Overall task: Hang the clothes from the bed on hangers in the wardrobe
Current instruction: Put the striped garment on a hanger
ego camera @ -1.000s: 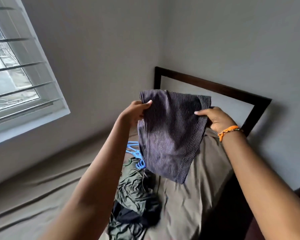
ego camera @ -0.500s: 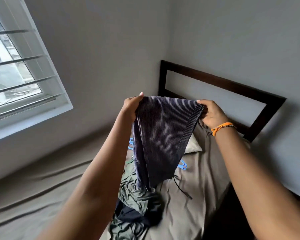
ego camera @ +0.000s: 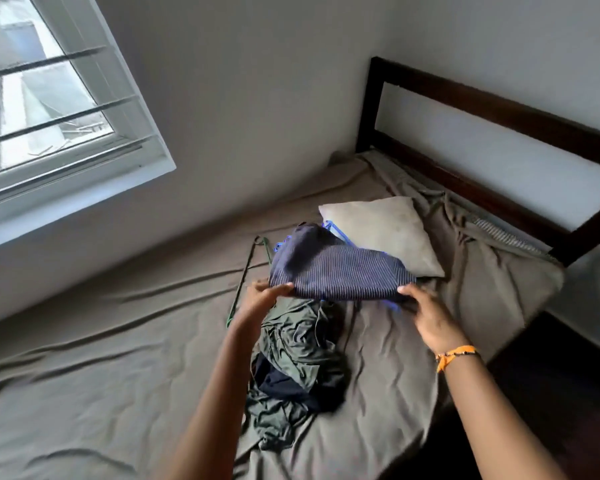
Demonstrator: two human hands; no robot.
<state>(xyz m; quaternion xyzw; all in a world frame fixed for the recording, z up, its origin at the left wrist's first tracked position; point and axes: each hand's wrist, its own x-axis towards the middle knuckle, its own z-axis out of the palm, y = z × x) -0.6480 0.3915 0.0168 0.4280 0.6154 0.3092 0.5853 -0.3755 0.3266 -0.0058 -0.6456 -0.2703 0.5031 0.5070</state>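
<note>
Two hands, left (ego camera: pixel 260 299) and right (ego camera: pixel 430 317), both gripping one striped garment (ego camera: pixel 333 271); one heap of dark crumpled clothes (ego camera: pixel 298 368), number of pieces impossible to tell; one green hanger (ego camera: pixel 246 275); blue hangers (ego camera: pixel 336 230) half hidden under the garment, count unclear; one pillow (ego camera: pixel 381 230); one bed (ego camera: pixel 101 368) with one headboard (ego camera: pixel 499 116); one window (ego camera: pixel 49 109); one orange wristband (ego camera: pixel 456 355)

A dark navy pinstriped fabric garment (ego camera: pixel 333 268) is held by its near edge, pinched by the left hand (ego camera: pixel 262 299) and the right hand (ego camera: pixel 426 313), above a crumpled green and black clothes pile (ego camera: pixel 298 368) on the grey-brown sheeted bed (ego camera: pixel 118 393). Blue plastic hangers (ego camera: pixel 336 230) and a thin green wire hanger (ego camera: pixel 246 275) are seen beside a pale square pillow (ego camera: pixel 385 230).
</note>
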